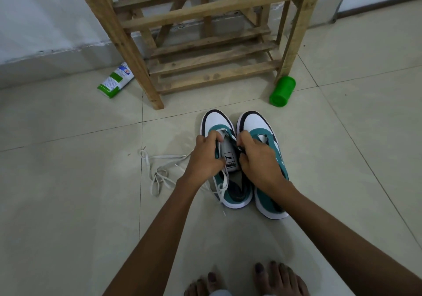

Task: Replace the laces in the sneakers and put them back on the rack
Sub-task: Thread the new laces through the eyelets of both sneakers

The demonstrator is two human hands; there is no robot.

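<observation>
Green and white sneakers sit side by side on the tiled floor [68, 204], toes pointing at the wooden rack [205, 67]. Both hands are on the left sneaker [219, 122]. The left hand [205, 156] has its fingers curled on a white lace [222, 182] at the left side of the tongue [229, 156]. The right hand [258, 156] pinches something small and dark at the right edge of the tongue; I cannot tell if it is a lace tip or an eyelet. The lace hangs down past the heel. More white lace, the loose lace [159, 172], lies in a messy pile on the floor to the left. The right sneaker [255, 124] looks like it has no lace in its top holes. I think the job is at the start, with one shoe being laced and none on the rack yet. To do this step well, the person should hold the tongue flat, push the tip straight into the hole, and pull both sides to the same length. The lace should stay flat and not twist. A pull that is too hard could tip the shoe. The tongue has a leaping cat picture and the word PUMA, seen upside down. A green and white pack [115, 81] lies left of the rack with tiny print too small to read. A green cup [282, 92] lies by the rack's right leg.
</observation>
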